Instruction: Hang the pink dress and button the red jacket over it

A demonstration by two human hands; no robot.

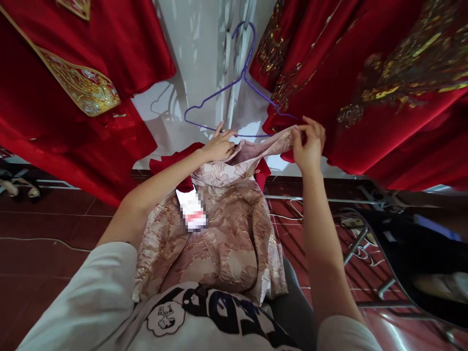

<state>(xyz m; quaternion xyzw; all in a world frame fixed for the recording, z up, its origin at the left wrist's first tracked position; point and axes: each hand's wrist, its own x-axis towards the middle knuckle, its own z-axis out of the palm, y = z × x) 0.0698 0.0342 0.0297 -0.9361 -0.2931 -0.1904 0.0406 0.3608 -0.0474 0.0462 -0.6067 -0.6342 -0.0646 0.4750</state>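
A pink-and-gold brocade dress [223,248] lies over my lap, its lined top edge raised toward a purple wire hanger [219,91]. My right hand [310,144] pinches the right end of that top edge, near the hanger's right shoulder. At the left part of the edge, my left hand [220,145] has its fingers bent over the fabric, with fingertips against the hanger's lower bar. The hanger's hook is at a white metal rack [234,63]. A phone [192,208] with a lit, blurred screen rests on the dress. Red cloth [175,158] shows behind the dress top.
Red garments with gold embroidery hang at the left [142,48] and right [365,131]. To the right stands a metal-framed black chair [405,243] with things on it. Cables [47,240] run over the red tiled floor [40,263]. Shoes [22,187] are at far left.
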